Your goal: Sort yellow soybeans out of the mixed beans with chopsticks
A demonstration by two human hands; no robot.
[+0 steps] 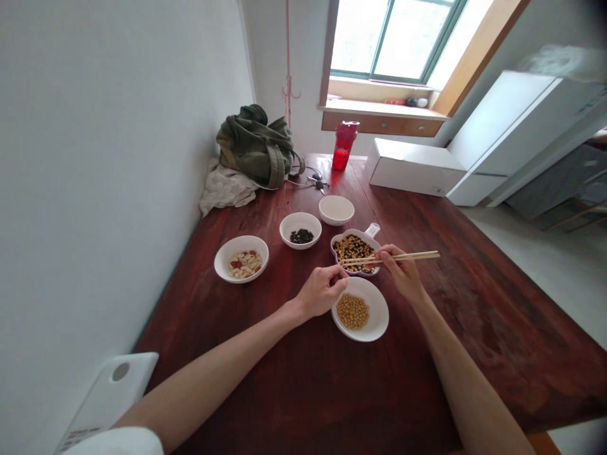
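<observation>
At 12 o'clock from the near bowl (379, 309), one dish (373, 230) is holding mixed beans (353, 248); sorting is apparently standing midway, three bowls carrying separate kinds, much mix remaining. Bowls, four: near, yellow beans (353, 311); 11 o'clock, black beans (301, 236); 10, nuts (245, 264); between 11 and 12, fourth bowl (336, 208). Chopsticks (417, 256), two: right hand (401, 268) is grasping them over the dish. Left hand (325, 289) is curling beside the near bowl, grip uncertain.
</observation>
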